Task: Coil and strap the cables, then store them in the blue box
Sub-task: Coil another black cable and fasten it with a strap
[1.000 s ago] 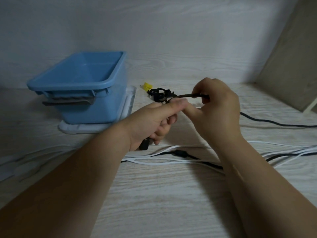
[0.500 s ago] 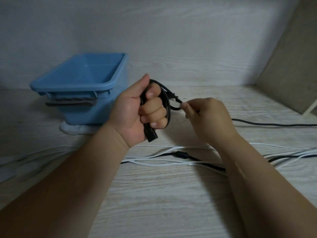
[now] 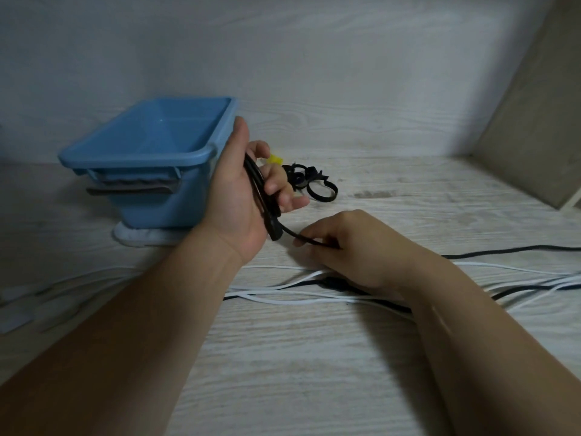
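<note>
My left hand (image 3: pixel 243 196) is raised beside the blue box (image 3: pixel 147 158) and grips a few loops of a black cable (image 3: pixel 262 199), its plug end poking out below the palm. From the plug the cable runs down to my right hand (image 3: pixel 349 247), which pinches it low over the wooden surface. The cable's free length (image 3: pixel 503 251) trails off to the right. The box stands open with nothing visible inside.
Black straps (image 3: pixel 314 184) with a yellow tag (image 3: pixel 275 159) lie behind my left hand. White and black cables (image 3: pixel 283 294) sprawl across the surface under my right forearm. The box sits on a white lid (image 3: pixel 141 239). A wall panel (image 3: pixel 534 121) closes the right side.
My left hand turned palm-up, still gripping the loops. My right hand dropped from the loop's top, down and to the right, and now pinches the cable near the surface.
</note>
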